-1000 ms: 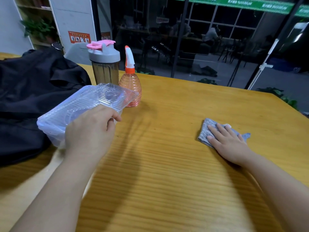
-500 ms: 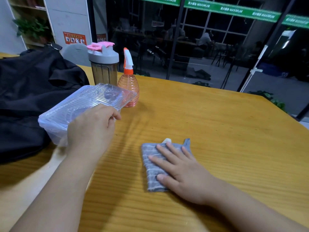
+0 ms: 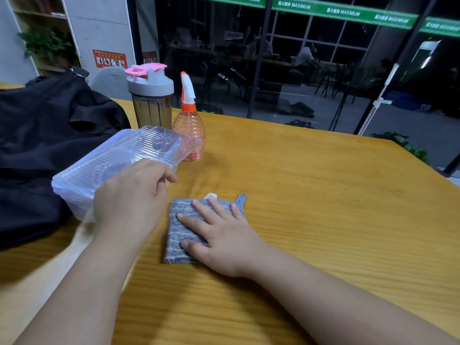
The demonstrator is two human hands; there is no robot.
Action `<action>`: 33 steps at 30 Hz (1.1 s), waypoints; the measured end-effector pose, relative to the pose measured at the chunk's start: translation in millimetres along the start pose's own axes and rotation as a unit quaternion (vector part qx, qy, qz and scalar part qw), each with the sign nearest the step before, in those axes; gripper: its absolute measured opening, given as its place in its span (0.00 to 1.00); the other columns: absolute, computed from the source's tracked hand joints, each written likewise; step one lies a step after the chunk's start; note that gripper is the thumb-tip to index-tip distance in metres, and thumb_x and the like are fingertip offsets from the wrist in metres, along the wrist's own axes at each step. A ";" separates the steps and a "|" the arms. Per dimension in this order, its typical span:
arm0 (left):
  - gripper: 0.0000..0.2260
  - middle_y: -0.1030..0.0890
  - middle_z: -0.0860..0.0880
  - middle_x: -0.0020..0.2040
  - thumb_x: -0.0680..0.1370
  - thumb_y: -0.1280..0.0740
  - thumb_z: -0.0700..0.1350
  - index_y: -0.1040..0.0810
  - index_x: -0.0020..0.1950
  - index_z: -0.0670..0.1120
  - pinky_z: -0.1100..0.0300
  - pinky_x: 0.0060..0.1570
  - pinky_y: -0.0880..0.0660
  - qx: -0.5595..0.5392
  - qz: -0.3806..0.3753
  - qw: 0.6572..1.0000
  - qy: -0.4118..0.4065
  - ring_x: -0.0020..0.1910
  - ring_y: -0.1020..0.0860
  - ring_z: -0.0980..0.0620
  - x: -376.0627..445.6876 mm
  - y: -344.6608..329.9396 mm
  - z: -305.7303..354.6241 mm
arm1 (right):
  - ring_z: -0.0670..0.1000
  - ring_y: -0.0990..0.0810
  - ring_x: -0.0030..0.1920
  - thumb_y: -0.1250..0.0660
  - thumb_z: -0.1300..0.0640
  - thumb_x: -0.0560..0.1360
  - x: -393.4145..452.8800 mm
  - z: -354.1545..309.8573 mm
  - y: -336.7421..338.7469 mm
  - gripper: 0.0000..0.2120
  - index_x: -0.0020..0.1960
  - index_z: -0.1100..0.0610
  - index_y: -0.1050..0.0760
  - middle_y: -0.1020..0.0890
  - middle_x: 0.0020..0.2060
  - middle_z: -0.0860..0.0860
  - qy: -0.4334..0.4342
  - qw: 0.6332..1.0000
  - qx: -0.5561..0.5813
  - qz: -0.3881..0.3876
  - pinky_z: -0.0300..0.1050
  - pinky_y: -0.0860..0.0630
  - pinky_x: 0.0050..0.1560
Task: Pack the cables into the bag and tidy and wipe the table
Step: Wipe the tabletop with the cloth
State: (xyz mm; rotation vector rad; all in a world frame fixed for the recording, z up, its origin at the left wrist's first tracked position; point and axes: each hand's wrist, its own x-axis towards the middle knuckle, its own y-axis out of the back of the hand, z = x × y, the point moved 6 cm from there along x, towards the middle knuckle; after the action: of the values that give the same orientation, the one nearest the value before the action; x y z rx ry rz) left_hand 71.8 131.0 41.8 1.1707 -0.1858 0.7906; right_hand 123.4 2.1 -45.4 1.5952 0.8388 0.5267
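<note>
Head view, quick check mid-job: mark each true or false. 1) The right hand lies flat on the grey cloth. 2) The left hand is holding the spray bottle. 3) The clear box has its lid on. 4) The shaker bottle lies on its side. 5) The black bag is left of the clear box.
1) True: the right hand presses the grey cloth onto the table with straight fingers.
2) False: the left hand holds the clear box; the spray bottle stands untouched behind it.
3) True: the ribbed lid sits on top.
4) False: the shaker bottle stands upright, pink cap up.
5) True: the black bag lies left of the box.
</note>
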 end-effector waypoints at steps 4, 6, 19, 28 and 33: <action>0.11 0.19 0.55 0.46 0.73 0.36 0.38 0.20 0.42 0.54 0.54 0.36 0.30 -0.004 0.010 1.000 -0.004 0.43 0.22 0.44 -1.7 -1.1 -2.2 | 0.47 0.61 0.76 0.51 0.36 0.78 16.9 30.7 10.5 0.26 0.75 0.35 0.51 0.54 0.77 0.42 -0.050 0.999 0.012 0.015 0.56 0.63 0.74; 0.11 0.19 0.55 0.46 0.72 0.36 0.38 0.20 0.41 0.54 0.54 0.36 0.29 -0.008 0.015 1.000 -0.010 0.44 0.21 0.45 -1.3 -2.9 -3.3 | 0.47 0.60 0.76 0.52 0.36 0.79 23.1 55.3 16.5 0.25 0.75 0.36 0.51 0.54 0.77 0.42 -0.090 0.996 0.012 0.028 0.56 0.61 0.74; 0.12 0.18 0.56 0.47 0.73 0.36 0.37 0.21 0.41 0.55 0.53 0.39 0.27 -0.026 0.006 1.000 0.010 0.45 0.22 0.47 -0.4 -4.7 -7.2 | 0.47 0.58 0.77 0.55 0.36 0.79 -23.6 223.2 44.1 0.25 0.75 0.36 0.51 0.53 0.77 0.42 -0.306 0.950 0.019 0.054 0.56 0.57 0.74; 0.12 0.22 0.47 0.62 0.73 0.36 0.35 0.20 0.43 0.51 0.49 0.44 0.28 -0.020 0.025 0.999 -0.013 0.55 0.21 0.40 -2.4 -8.6 -7.2 | 0.49 0.59 0.77 0.58 0.37 0.79 -45.8 260.0 50.5 0.26 0.76 0.38 0.53 0.53 0.77 0.44 -0.387 0.920 0.010 0.054 0.57 0.56 0.74; 0.12 0.17 0.47 0.52 0.71 0.42 0.37 0.20 0.42 0.49 0.48 0.44 0.26 -0.033 0.063 0.993 -0.091 0.61 0.23 0.45 -4.6 -9.7 2.7 | 0.51 0.60 0.77 0.59 0.38 0.79 -47.6 241.3 43.9 0.26 0.76 0.39 0.53 0.54 0.77 0.46 -0.393 0.918 0.012 0.054 0.60 0.57 0.73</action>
State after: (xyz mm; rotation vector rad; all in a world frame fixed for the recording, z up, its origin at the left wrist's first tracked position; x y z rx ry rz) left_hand 75.4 125.0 33.3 1.1776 -0.4378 0.7820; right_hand 280.6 -192.0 -45.3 1.6831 0.1469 -0.0774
